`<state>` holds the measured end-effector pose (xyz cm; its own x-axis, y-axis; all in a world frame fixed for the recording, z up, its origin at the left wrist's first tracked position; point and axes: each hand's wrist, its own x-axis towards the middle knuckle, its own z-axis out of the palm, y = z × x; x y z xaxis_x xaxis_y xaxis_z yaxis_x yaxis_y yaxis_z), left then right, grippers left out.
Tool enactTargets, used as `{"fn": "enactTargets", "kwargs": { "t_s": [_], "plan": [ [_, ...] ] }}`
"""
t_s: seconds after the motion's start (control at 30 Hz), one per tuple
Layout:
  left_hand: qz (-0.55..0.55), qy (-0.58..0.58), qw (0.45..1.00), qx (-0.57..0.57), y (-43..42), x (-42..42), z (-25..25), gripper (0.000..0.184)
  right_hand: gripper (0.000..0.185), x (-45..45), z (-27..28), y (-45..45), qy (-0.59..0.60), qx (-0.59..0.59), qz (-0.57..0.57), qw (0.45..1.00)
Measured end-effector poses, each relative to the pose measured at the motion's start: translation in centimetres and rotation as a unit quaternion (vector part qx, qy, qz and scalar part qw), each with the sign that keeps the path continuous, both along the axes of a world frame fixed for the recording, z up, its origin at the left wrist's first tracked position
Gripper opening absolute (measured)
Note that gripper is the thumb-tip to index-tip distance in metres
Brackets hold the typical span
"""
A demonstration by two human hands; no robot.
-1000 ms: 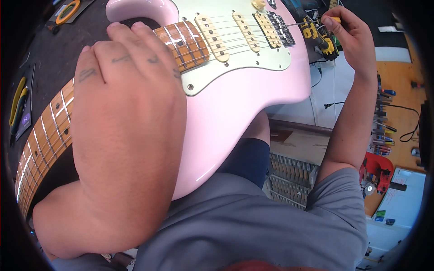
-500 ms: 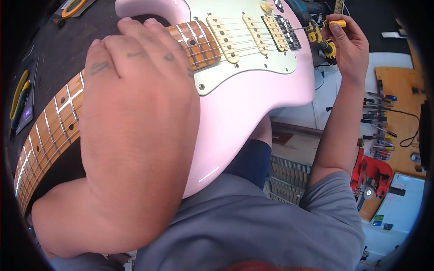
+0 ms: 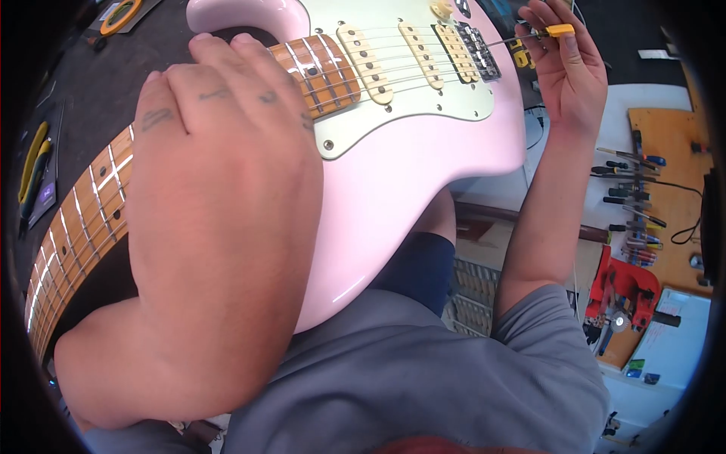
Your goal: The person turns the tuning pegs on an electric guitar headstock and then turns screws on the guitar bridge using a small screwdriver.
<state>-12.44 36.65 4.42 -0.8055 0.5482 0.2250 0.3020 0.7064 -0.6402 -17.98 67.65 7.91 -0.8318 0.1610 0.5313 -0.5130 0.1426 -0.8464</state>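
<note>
A pink electric guitar (image 3: 423,151) with a pale pickguard lies face up before me. Flat across its wooden neck (image 3: 89,193) rests my left hand (image 3: 227,159), fingers stretched out and thumb hidden. My right hand (image 3: 572,79) is beyond the guitar's tail end, holding a small screwdriver (image 3: 560,30) by its yellow handle between thumb and fingers. The other fingers are spread upward. The thin shaft points toward the back of the metal bridge (image 3: 479,51); whether its tip sits in a screw is too small to tell.
Yellow-handled pliers (image 3: 33,170) and a yellow ring-shaped item (image 3: 121,15) lie on the dark bench at left. A yellow and black power tool (image 3: 522,54) is behind the right hand. Several screwdrivers line a wooden board (image 3: 673,219) near a red tool (image 3: 624,287).
My right hand has turned and its fingers have spread more around the screwdriver handle, which moved slightly left and up. My left hand stays on the neck; the view shifted a little.
</note>
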Motion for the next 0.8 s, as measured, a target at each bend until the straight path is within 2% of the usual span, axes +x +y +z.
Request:
{"fn": "enactTargets", "kwargs": {
  "t_s": [0.1,0.2,0.3,0.37,0.43,0.5,0.6,0.7,0.8],
  "plan": [
    [-0.005,0.004,1.000,-0.007,-0.1,0.0,0.0,0.045,0.023,-0.8,-0.6,3.6,-0.013,-0.066,0.120,0.991],
    [0.006,-0.010,1.000,-0.006,0.2,0.0,0.1,0.045,0.020,-1.3,-0.9,5.0,-0.009,-0.077,0.120,0.990],
    [0.004,-0.011,1.000,-0.019,0.1,0.0,0.3,0.045,0.021,-1.5,-0.9,6.1,-0.015,-0.069,0.053,0.996],
    [0.006,-0.011,1.000,-0.022,0.1,0.1,0.3,0.045,0.021,-4.0,-3.0,10.3,-0.005,-0.191,0.062,0.980],
    [0.005,-0.009,1.000,-0.028,0.1,0.0,0.3,0.045,0.021,-4.2,-3.2,10.7,0.006,-0.180,0.070,0.981],
    [0.001,-0.008,0.999,-0.031,0.0,0.0,0.3,0.045,0.022,-1.9,-1.2,5.7,0.022,-0.032,0.078,0.996],
    [-0.002,-0.009,0.999,-0.031,-0.1,-0.1,0.4,0.044,0.022,-0.1,-0.7,-0.5,0.030,-0.152,0.022,0.988],
    [-0.004,-0.006,1.000,-0.030,0.0,-0.1,0.4,0.044,0.020,-0.2,-1.1,2.6,0.012,-0.140,0.101,0.985],
    [-0.008,0.000,0.999,-0.033,0.0,-0.1,0.3,0.044,0.018,-0.9,-1.6,4.4,0.036,-0.110,0.054,0.992]
  ]
}}
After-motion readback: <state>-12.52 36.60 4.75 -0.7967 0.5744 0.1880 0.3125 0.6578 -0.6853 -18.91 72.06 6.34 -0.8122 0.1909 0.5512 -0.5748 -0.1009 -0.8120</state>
